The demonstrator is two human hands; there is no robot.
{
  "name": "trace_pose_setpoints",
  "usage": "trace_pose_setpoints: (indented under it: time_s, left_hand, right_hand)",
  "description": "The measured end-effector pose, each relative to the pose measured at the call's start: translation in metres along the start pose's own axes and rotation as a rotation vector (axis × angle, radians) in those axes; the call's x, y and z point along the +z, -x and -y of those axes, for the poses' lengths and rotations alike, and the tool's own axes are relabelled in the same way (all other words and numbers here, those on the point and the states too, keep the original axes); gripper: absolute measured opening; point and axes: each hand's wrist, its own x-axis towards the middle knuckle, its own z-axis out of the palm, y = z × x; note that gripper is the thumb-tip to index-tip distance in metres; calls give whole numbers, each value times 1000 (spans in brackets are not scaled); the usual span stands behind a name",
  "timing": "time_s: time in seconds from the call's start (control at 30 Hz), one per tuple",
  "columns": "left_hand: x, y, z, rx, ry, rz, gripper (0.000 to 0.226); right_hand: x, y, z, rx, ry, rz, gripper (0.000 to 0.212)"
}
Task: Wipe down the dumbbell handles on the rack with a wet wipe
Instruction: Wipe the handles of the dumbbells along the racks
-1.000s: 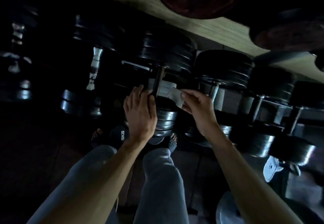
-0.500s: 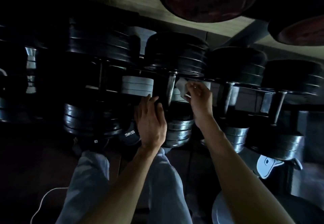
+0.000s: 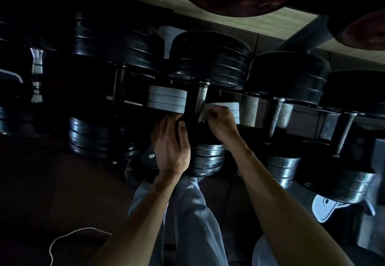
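A row of black dumbbells lies across the rack in dim light. The middle dumbbell's steel handle (image 3: 201,97) runs between a big far head (image 3: 210,59) and a shiny near head (image 3: 208,159). My right hand (image 3: 220,124) pinches a pale wet wipe (image 3: 203,114) against the lower part of that handle; most of the wipe is hidden by my fingers. My left hand (image 3: 170,143) rests with straight fingers on the left side of the same dumbbell, just below the handle.
Neighbouring dumbbell handles (image 3: 276,116) (image 3: 118,91) sit to the right and left on the rack. White plates (image 3: 166,98) lie on a lower level. A 5 kg weight (image 3: 150,157) and a white cable (image 3: 68,238) are on the dark floor by my legs.
My right hand with the wipe has moved down along the handle, from near the far head toward the near one. My left hand stays beside the handle. The view moved closer.
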Motion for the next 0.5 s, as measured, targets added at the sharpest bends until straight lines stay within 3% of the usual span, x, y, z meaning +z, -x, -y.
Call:
trace_pose_setpoints:
  time_s: [0.1,0.27,0.43,0.5]
  left_hand:
    - [0,1,0,4,-4,-16,41]
    - [2,1,3,6,-24,-9,42]
    - [1,1,5,20,-22,5,40]
    - [1,1,5,20,-21,-3,40]
  right_hand:
    - [-4,-4,1,19,93,67,36]
    - [-6,-26,20,40,-130,-138,36]
    - [-2,-6,-12,99,121,190,28]
    - [-7,-8,-11,75,123,216,28]
